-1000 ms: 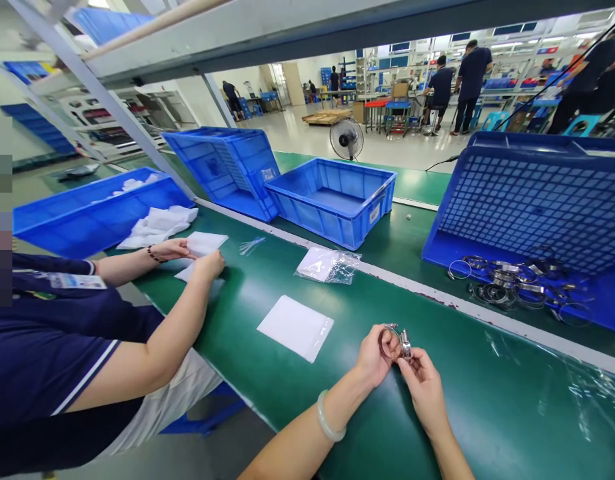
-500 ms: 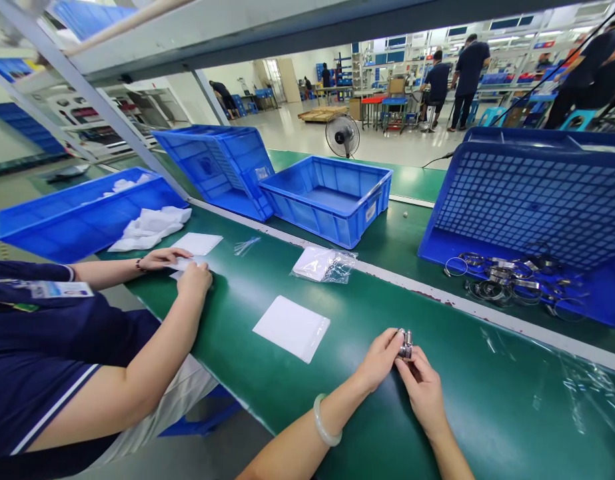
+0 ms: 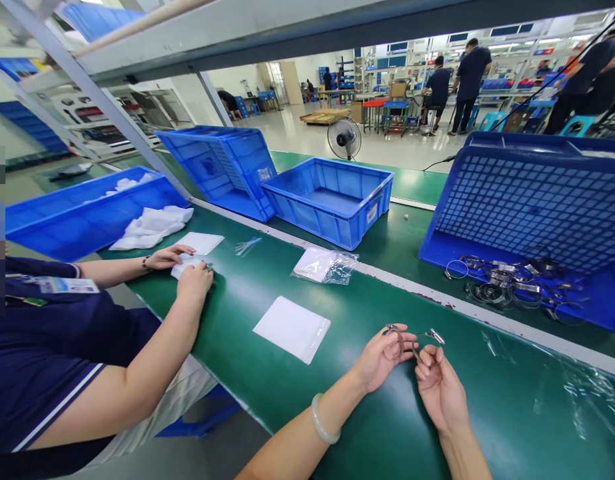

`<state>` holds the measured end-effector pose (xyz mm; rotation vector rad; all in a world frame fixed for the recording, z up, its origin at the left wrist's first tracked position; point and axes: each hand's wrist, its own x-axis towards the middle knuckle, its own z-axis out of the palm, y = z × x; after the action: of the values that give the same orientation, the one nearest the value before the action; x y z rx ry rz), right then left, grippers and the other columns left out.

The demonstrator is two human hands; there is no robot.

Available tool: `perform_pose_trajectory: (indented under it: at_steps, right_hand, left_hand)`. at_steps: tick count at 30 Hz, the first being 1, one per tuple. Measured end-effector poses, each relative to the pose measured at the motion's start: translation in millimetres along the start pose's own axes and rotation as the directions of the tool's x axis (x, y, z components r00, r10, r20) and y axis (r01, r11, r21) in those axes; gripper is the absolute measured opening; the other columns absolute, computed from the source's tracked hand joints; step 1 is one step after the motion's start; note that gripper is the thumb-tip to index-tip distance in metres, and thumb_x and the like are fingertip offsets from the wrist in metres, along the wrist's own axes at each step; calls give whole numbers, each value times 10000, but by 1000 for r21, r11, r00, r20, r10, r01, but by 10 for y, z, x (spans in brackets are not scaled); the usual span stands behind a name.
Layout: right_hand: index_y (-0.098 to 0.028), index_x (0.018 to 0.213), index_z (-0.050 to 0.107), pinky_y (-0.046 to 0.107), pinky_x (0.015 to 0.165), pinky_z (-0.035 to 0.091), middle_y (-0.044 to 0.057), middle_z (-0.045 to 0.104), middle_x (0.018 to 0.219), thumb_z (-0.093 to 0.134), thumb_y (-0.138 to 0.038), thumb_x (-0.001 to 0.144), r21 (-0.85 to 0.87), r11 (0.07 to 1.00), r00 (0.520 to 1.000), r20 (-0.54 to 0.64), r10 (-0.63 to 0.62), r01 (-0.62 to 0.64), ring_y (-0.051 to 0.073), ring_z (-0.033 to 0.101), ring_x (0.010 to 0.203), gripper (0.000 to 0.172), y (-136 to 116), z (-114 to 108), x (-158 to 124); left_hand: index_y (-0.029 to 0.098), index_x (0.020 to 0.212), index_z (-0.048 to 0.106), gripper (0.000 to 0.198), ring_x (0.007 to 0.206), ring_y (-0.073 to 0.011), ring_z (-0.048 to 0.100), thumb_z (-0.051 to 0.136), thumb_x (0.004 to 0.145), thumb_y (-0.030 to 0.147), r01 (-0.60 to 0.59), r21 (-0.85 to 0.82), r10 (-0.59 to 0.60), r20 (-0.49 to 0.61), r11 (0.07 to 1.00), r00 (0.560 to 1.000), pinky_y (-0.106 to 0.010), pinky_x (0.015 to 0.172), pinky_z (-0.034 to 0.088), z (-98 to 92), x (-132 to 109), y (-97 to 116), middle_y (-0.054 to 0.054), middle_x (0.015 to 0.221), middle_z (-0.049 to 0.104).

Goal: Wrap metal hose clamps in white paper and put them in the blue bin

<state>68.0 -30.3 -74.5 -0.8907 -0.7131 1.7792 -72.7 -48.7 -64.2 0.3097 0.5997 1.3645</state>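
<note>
Over the green tabletop, my left hand [image 3: 381,363] has its fingers round one metal hose clamp [image 3: 398,341], whose band loops over the fingers. My right hand [image 3: 443,385] pinches a second hose clamp [image 3: 436,337], its screw housing sticking up above the fingertips. The two clamps are close together, and the fingers partly hide both bands. To the left of my hands a stack of white bags [image 3: 293,329] lies flat. Several more hose clamps [image 3: 507,280] lie in a heap at the tipped blue crate [image 3: 517,200] on the right.
A co-worker's hands [image 3: 193,270] handle a small white bag at the left. Behind are a blue bin [image 3: 332,207], a clear plastic packet [image 3: 323,265], and a tilted blue crate [image 3: 217,167]. Clear plastic film [image 3: 582,393] lies at the right. A shelf beam [image 3: 287,33] crosses overhead.
My hands have moved apart. The clamps, held together before, are now separate, one in each hand. The co-worker's right hand has shifted slightly over the white bag.
</note>
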Motion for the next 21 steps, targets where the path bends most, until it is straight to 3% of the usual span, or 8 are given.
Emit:
perform_pose_trajectory:
  at_steps: [3, 7, 12, 15, 18, 20, 21]
  right_hand:
    - [-220, 758, 584, 204, 404, 323, -44, 359, 617, 646, -451, 773, 55, 990, 990, 59, 128, -132, 87, 277, 473, 240, 27, 30, -2]
    - [-188, 758, 576, 163, 365, 239, -73, 323, 565, 712, -467, 712, 40, 938, 933, 122, 338, -345, 48, 199, 426, 314, 48, 60, -42]
    - [-184, 717, 530, 165, 336, 185, -74, 387, 507, 734, -491, 686, -66, 926, 925, 63, 375, -371, 39, 235, 368, 370, 70, 44, -69]
    - [-174, 773, 572, 185, 351, 262, -48, 459, 551, 684, -515, 737, -113, 950, 953, 48, 298, -291, 58, 323, 386, 361, 97, 17, -44]
    - [-180, 929, 606, 237, 460, 426, 2, 570, 690, 641, -529, 771, -297, 950, 995, -30, 92, -97, 116, 485, 509, 385, 121, 5, -29]
    - [-187, 1030, 590, 289, 578, 494, 51, 621, 846, 635, -508, 781, -503, 860, 987, -83, -140, 80, 160, 562, 626, 408, 132, 14, -53]
    - [-189, 1060, 582, 315, 631, 506, 76, 621, 926, 632, -483, 790, -610, 774, 958, -82, -276, 170, 177, 579, 676, 402, 140, 23, -75]
  left_hand:
    - [136, 1014, 589, 360, 959, -214, 606, 715, 757, 355, -36, 54, 36, -4, 998, 999, -354, 897, 408, 16, -25, -59, -113, 994, 643]
    - [141, 973, 585, 407, 887, -176, 602, 780, 690, 360, -41, 150, 37, 27, 988, 999, -320, 868, 415, 36, -64, -57, -110, 1008, 644]
    - [146, 916, 575, 358, 846, -168, 609, 799, 650, 232, 36, 285, -54, 53, 958, 997, -317, 831, 439, 64, -86, -11, -135, 1101, 637]
    - [147, 877, 569, 286, 727, -143, 602, 755, 674, 225, 61, 278, -57, -21, 959, 998, -294, 731, 459, 64, -65, -47, -115, 1026, 662]
    - [153, 853, 562, 244, 766, -164, 614, 717, 676, 215, 21, 215, 2, -110, 976, 994, -292, 711, 469, 52, -32, -79, -100, 996, 666]
    - [159, 855, 550, 245, 904, -208, 624, 707, 674, 207, -3, 176, 32, -159, 984, 987, -313, 761, 475, 44, -12, -77, -105, 1021, 659]
    - [162, 866, 544, 257, 968, -230, 618, 707, 671, 203, -8, 162, 37, -177, 987, 984, -324, 781, 474, 41, -4, -71, -109, 1035, 656]
